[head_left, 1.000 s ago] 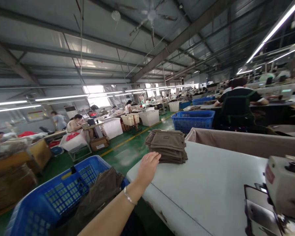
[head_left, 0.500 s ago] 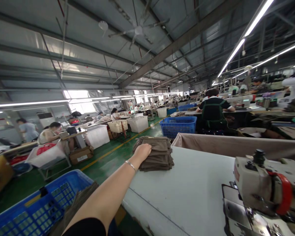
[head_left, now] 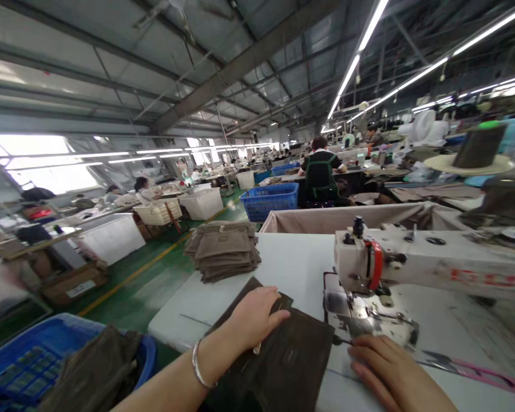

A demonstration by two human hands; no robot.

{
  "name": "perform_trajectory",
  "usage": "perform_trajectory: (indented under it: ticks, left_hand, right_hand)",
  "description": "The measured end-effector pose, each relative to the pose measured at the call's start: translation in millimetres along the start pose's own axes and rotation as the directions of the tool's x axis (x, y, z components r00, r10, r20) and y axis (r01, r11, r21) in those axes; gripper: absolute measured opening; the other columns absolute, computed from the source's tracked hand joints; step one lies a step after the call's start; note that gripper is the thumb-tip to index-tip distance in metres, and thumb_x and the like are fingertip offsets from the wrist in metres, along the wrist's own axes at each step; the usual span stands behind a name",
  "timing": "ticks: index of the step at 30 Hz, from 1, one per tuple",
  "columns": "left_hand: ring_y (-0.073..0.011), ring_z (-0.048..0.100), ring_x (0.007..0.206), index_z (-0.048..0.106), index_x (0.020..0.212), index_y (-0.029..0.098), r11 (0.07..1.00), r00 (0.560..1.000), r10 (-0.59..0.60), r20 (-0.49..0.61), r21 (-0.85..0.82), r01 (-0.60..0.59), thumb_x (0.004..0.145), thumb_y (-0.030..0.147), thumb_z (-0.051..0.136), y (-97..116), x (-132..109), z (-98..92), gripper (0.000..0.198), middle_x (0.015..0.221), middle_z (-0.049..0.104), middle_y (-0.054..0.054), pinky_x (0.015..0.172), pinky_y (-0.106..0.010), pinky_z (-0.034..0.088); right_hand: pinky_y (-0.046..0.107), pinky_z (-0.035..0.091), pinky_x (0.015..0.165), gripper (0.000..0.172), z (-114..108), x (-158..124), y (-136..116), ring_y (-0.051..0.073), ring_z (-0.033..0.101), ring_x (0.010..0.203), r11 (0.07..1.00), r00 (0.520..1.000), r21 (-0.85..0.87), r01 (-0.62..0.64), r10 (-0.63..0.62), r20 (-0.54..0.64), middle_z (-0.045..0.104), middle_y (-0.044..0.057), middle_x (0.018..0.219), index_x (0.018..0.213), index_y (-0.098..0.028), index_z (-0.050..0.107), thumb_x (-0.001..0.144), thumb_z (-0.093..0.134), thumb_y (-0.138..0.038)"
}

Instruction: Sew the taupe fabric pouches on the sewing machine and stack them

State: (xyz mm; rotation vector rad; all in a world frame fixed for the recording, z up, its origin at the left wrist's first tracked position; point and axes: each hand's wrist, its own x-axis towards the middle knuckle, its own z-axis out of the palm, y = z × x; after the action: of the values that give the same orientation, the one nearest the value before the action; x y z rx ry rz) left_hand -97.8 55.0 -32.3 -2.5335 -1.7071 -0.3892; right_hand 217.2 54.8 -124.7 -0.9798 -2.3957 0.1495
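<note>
My left hand point(head_left: 257, 315), with a silver bangle at its wrist, is on the dark brown fabric pieces point(head_left: 302, 355) at the table's front. A flap of the cloth lies between its thumb and fingers. Beside the hand a small gold-coloured bit shows on the cloth, too small to name. My right hand point(head_left: 381, 366) rests on the tabletop with fingers stretched out, just in front of the sewing machine point(head_left: 356, 263). A small dark thing lies by its fingertips. Behind my left hand sits a stack of brown fabric pieces point(head_left: 225, 252).
Pink-handled scissors point(head_left: 476, 366) lie to the right of my right hand. A blue basket point(head_left: 148, 357) with brown cloth stands at lower left. Beyond the table are a cloth-lined bin point(head_left: 347, 220), another blue basket point(head_left: 270, 197) and a seated co-worker point(head_left: 320, 171).
My left hand has come off the stack and back towards me, onto brown fabric now at the table's front. My right hand has come into view. The view has turned right.
</note>
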Motion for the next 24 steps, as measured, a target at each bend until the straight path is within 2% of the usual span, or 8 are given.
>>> perform_trajectory:
  ticks: [3,7,10,14,17,20,22,24]
  left_hand:
    - [-0.0262,0.058,0.098,0.068,0.099,0.016,0.995,0.995,-0.092,0.036,-0.045,0.093,0.078,0.050,0.068,11.1,2.3,37.7,0.040,0.101,0.064,-0.010,0.089,-0.037,0.045]
    - [-0.0275,0.054,0.099,0.068,0.092,0.017,0.976,0.980,-0.196,0.041,-0.084,0.199,0.074,0.045,0.071,19.6,12.0,55.7,0.034,0.098,0.059,-0.009,0.092,-0.038,0.041]
    - [-0.0219,0.055,0.093,0.065,0.094,0.018,0.960,0.968,-0.243,0.058,-0.129,0.249,0.077,0.027,0.064,26.9,11.6,54.6,0.019,0.097,0.056,-0.006,0.089,-0.032,0.042]
    - [-0.0271,0.050,0.103,0.058,0.097,0.015,0.932,0.948,-0.315,0.042,-0.173,0.317,0.070,0.030,0.068,31.9,3.3,49.6,0.033,0.103,0.054,-0.009,0.092,-0.037,0.038]
    - [-0.0290,0.051,0.097,0.056,0.083,0.016,0.904,0.932,-0.358,0.059,-0.227,0.362,0.066,0.028,0.069,31.4,-3.7,46.3,0.025,0.093,0.056,-0.008,0.088,-0.039,0.037]
    - [-0.0211,0.055,0.077,0.055,0.073,0.017,0.861,0.928,-0.348,0.130,-0.347,0.372,0.065,0.012,0.060,34.2,-12.0,40.1,0.011,0.076,0.057,-0.002,0.074,-0.032,0.040]
    - [-0.0171,0.056,0.069,0.056,0.076,0.017,0.813,0.930,-0.318,0.183,-0.453,0.367,0.066,0.007,0.055,40.2,-18.7,31.5,0.014,0.070,0.058,0.001,0.065,-0.027,0.040]
    - [-0.0162,0.060,0.071,0.058,0.087,0.016,0.753,0.936,-0.271,0.223,-0.557,0.350,0.071,0.009,0.055,48.8,-25.9,19.1,0.017,0.075,0.063,0.000,0.064,-0.024,0.042]
  right_hand:
    - [0.039,0.050,0.089,0.025,-8.8,3.7,-10.2,0.023,0.061,0.099,0.995,0.995,0.065,-0.077,0.072,0.073,0.065,0.007,0.109,0.106,-0.026,0.066,0.096,0.046,-0.038]
    - [0.043,0.045,0.092,0.027,-8.8,5.4,-18.6,0.024,0.058,0.100,0.968,0.976,0.158,-0.194,0.175,0.128,0.063,0.007,0.107,0.101,-0.025,0.066,0.098,0.043,-0.039]
    - [0.047,0.041,0.095,0.028,-1.8,7.2,-27.3,0.027,0.056,0.105,0.943,0.957,0.166,-0.287,0.274,0.099,0.061,0.011,0.111,0.109,-0.020,0.062,0.096,0.045,-0.039]
    - [0.048,0.036,0.100,0.041,7.9,14.8,-41.6,0.030,0.051,0.114,0.921,0.939,0.182,-0.344,0.337,0.070,0.057,0.014,0.124,0.127,-0.016,0.050,0.089,0.056,-0.031]
    - [0.043,0.043,0.088,0.031,8.9,21.5,-50.9,0.027,0.058,0.099,0.913,0.935,0.203,-0.355,0.342,0.097,0.064,0.009,0.105,0.110,-0.020,0.058,0.080,0.056,-0.015]
    - [0.036,0.046,0.075,0.020,1.3,23.3,-62.9,0.023,0.059,0.082,0.910,0.936,0.222,-0.350,0.330,0.123,0.063,0.004,0.082,0.085,-0.021,0.059,0.072,0.051,-0.008]
    - [0.036,0.046,0.079,0.022,-8.7,20.7,-73.4,0.024,0.059,0.091,0.910,0.943,0.249,-0.331,0.309,0.126,0.064,0.005,0.092,0.082,-0.021,0.057,0.066,0.051,-0.008]
    - [0.039,0.044,0.092,0.037,-22.3,15.8,-83.4,0.026,0.054,0.110,0.901,0.953,0.312,-0.302,0.274,0.131,0.060,0.009,0.116,0.093,-0.021,0.058,0.059,0.050,-0.009]
